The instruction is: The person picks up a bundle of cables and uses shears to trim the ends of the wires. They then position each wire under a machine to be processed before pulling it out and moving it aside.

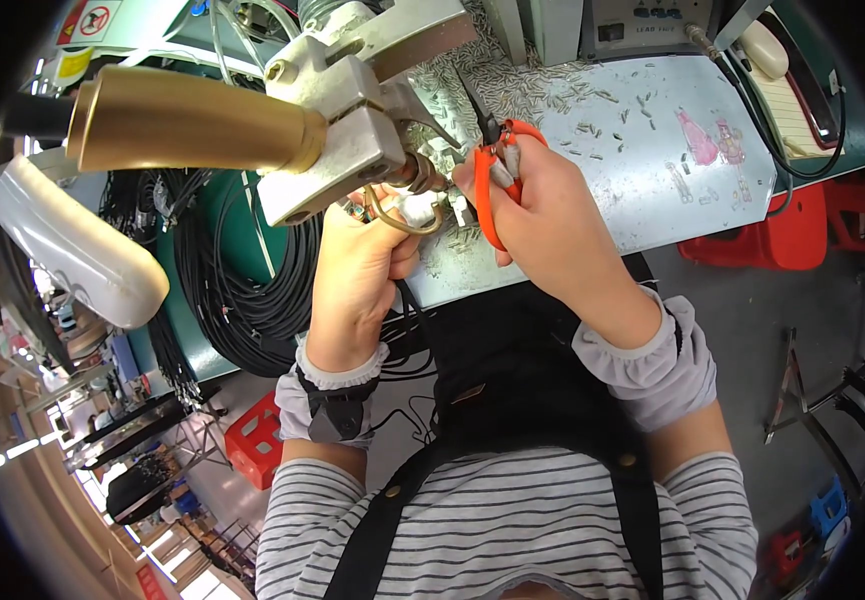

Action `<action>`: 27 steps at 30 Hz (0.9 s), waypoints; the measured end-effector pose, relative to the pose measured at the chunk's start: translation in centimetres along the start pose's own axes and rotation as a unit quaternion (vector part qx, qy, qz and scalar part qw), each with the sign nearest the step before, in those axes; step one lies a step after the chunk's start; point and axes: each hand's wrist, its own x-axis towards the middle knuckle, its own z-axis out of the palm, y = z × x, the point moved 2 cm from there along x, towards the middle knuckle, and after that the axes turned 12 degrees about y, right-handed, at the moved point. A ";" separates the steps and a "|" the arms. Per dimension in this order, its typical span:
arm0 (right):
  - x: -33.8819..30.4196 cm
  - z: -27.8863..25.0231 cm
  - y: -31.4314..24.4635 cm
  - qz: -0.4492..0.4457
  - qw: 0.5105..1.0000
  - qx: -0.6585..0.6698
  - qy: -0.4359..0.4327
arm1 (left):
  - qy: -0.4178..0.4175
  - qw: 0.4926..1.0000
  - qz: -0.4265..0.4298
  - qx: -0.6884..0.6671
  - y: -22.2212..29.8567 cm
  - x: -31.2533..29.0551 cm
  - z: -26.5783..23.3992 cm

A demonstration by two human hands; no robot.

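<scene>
My right hand (560, 222) is closed around the orange handles of a pair of scissors (484, 198). Their dark blades point up and away, over a scatter of small metal pieces. To the left, my left hand (350, 262) is closed beneath the metal head of a bench machine (337, 145), beside a curved metal rod (399, 226). Its fingertips are partly hidden by the machine, so what they pinch cannot be made out. Thin black cables hang just below that hand.
Loose small metal pieces (522, 95) cover much of the metal worktop (632, 200). A coil of black cable (227, 290) lies on the green table at the left. A lamp-like white housing (87, 245) juts in. Red stools (762, 235) stand below the right edge.
</scene>
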 end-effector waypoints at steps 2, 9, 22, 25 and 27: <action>0.0 0.1 0.1 -0.001 1.000 -0.005 -0.006 | -0.023 1.000 -0.003 -0.001 -0.1 0.1 -0.1; -0.8 -0.1 0.0 0.002 0.998 0.067 0.007 | -0.041 0.999 -0.017 -0.020 0.2 -1.0 -0.2; -7.1 -0.5 -2.6 -0.219 0.959 -0.177 -0.023 | -0.017 0.992 0.110 0.054 -3.3 -7.2 1.4; -6.8 -0.8 -2.3 -0.140 0.975 -0.130 -0.116 | -0.012 0.993 0.113 0.034 -3.7 -7.6 1.4; -6.6 -1.0 -1.5 -0.111 0.986 -0.083 -0.095 | -0.009 0.993 0.115 0.024 -3.8 -7.6 0.6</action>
